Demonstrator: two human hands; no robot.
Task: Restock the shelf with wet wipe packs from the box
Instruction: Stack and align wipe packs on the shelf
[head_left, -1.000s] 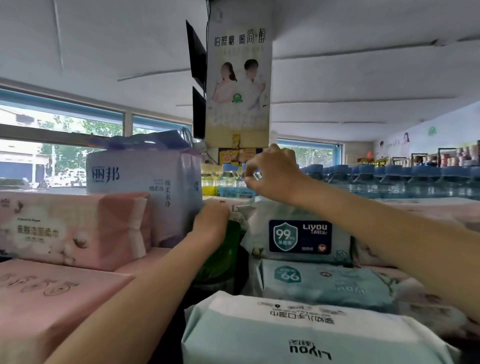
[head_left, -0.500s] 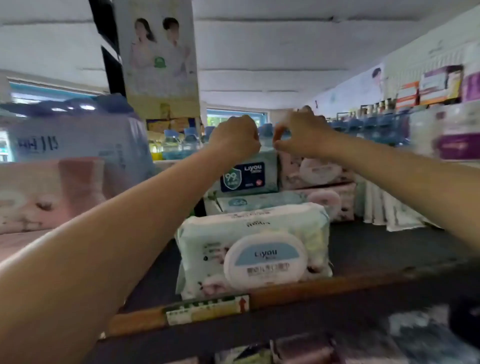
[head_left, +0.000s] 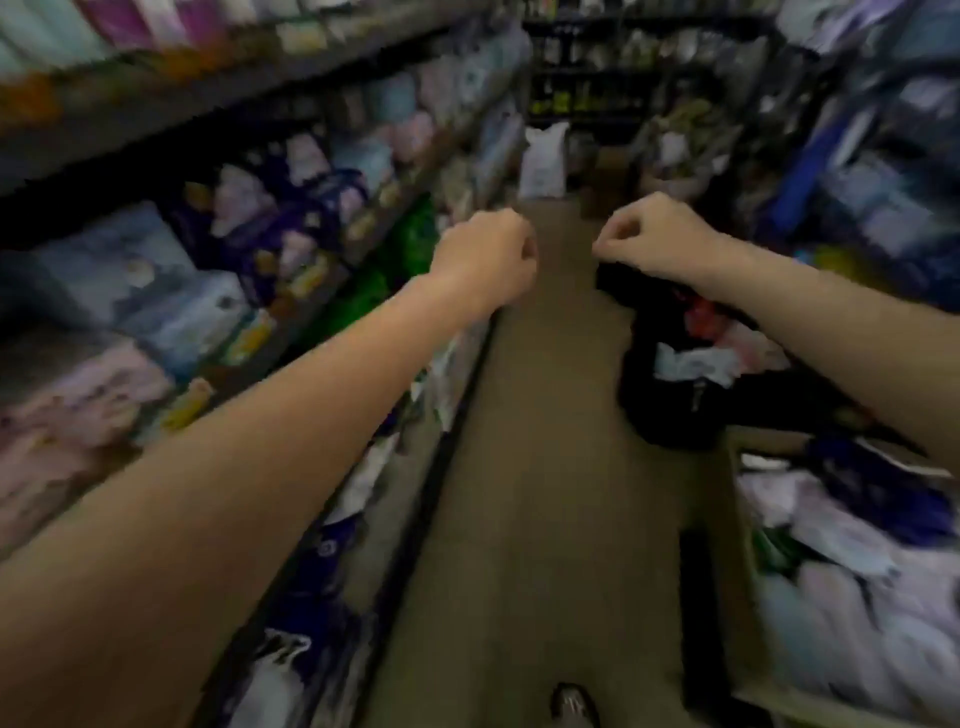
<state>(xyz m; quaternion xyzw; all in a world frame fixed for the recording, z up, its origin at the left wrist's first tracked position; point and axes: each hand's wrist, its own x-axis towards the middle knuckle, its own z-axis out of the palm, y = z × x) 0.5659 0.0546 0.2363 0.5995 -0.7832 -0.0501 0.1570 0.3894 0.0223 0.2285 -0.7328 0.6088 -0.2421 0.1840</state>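
Between packs: left hand (head_left: 485, 254) and right hand (head_left: 657, 241) out over the aisle floor (head_left: 540, 467), grip curled, holding nothing. Packs in box (head_left: 748, 525) lower right; shelf (head_left: 218, 249) left. Next: reach down, grab one.

A narrow shop aisle with a dull brown floor (head_left: 524, 467) running from near to far. Left: tiered shelving (head_left: 171, 111) stocked with blurred pastel and blue packaged goods. Right: further racks (head_left: 872, 156) of packaged goods, motion-blurred. Far end: a white sack (head_left: 543, 158) standing on the floor before dark shelves (head_left: 597, 57) of small items. Lighting is dim.
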